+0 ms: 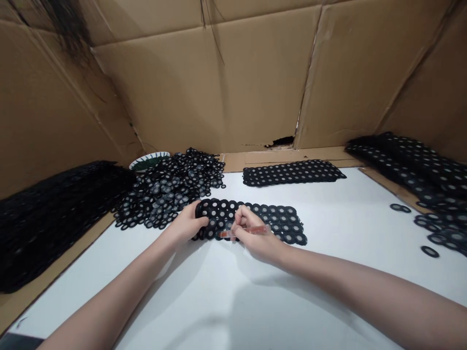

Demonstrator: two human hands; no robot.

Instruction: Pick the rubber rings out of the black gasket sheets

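Observation:
A strip of joined black rings [282, 218], several rows deep, lies on the white table in front of me. My left hand [190, 221] grips its left end, the thumb on top and the other fingers hidden behind it. Over the middle of the strip, my right hand [255, 236] is closed around a slim tool with a see-through orange-red handle [260, 229]. The tool points left, and its working end is too small to make out against the rings.
A heap of loose black rings [164, 189] sits behind my left hand, beside a white-rimmed dish [149, 160]. A finished-looking ring strip [292, 172] lies at the back. Dark stacks stand left [54, 214] and right [412, 165]. Stray rings [430, 251] lie at right. Cardboard walls [255, 78] enclose the table.

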